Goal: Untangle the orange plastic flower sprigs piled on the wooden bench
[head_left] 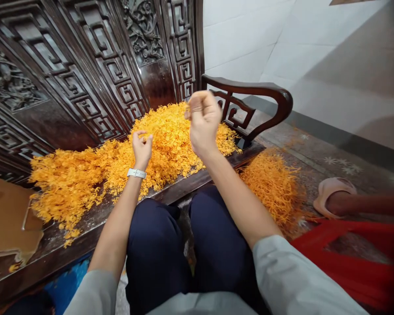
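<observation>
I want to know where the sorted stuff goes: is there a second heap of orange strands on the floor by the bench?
Yes, a loose orange heap lies on the floor right of the dark carved wooden bench.

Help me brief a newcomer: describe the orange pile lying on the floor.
Start at the dark carved wooden bench with its curved armrest. Below that armrest, on the floor, lies the smaller orange pile. Unlike the big heap on the seat, it looks stringier.

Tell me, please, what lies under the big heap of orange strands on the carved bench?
The heap of orange strands rests on the dark wooden bench seat, bare along its front edge. The seat beneath the heap is covered, so anything there cannot be seen.
</observation>
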Demonstrator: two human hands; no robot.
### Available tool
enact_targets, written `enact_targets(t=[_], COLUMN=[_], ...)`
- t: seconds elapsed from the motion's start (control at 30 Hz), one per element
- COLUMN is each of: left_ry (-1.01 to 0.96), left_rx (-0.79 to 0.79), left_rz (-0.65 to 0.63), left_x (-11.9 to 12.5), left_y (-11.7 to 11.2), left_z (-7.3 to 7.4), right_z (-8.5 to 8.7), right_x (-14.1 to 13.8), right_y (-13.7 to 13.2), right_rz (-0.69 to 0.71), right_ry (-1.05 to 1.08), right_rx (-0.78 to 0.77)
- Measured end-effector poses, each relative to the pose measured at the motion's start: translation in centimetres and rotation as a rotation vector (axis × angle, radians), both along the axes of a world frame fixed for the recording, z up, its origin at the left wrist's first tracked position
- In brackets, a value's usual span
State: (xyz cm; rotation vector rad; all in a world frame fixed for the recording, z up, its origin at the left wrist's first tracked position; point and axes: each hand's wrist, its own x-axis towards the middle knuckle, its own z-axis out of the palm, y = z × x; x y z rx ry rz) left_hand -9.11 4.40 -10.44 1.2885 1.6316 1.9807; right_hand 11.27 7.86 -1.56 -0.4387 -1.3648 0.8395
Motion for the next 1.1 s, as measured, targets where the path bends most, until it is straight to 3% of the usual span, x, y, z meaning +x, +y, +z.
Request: enact_targets(t=[0.07, 0.13, 0.2, 0.3, 0.4, 0.47, 0.6, 0.77, 0.87, 1.03, 1.1], left_ry=[-0.053, -0.048, 0.020, 0.136, 0.243, 0.316, 0.429, 0.484, 0.414, 0.236, 0.226], left_rx=[-0.018, 0.026, 0.083, 0.085, 0.040, 0.032, 0.011, -0.081, -0.146, -0.228, -0.232], left_rz=[0.051, 0.031, 0.005, -0.032, -0.075, -0.101, -0.117, -0.037, 0.038, 0.253, 0.260], left_x=[-1.3, -1.8, -1.7, -0.5, 0.7, 1.3, 1.5, 0.1, -1.2, -3.5, -3.8], left_y=[-0.5, -0.9, -1.1, -1.3, -1.7, -2.1, -2.4, -1.9, -1.6, -2.9, -3.4], left_z=[-0.4, -0.2, 0.6, 2.1, 3.3, 3.8, 3.8, 3.0, 1.9, -1.1, -1.9], right_z=[1.0, 0.7, -0.9, -4.2, -5.8, -5.3, -3.0, -2.8, -2.1, 2.7, 3.0], right_x=[1.1, 1.2, 0.5, -1.4, -2.5, -2.4, -1.2, -0.8, -0.5, 2.4, 3.0], right_y=[-1.0, -0.9, 0.4, 3.5, 5.3, 5.0, 2.8, 2.6, 1.9, -3.3, -3.9], right_rz=[-0.012, 0.013, 0.037, 0.047, 0.066, 0.081, 0.191, 0.161, 0.139, 0.166, 0.223], right_ry=[-0.029, -0.130, -0.310, -0.590, -0.615, -0.490, -0.263, -0.326, -0.325, -0.030, -0.014], right_rx=[0.057, 0.093, 0.060, -0.128, -0.324, -0.344, -0.222, -0.157, -0.063, -0.049, -0.073])
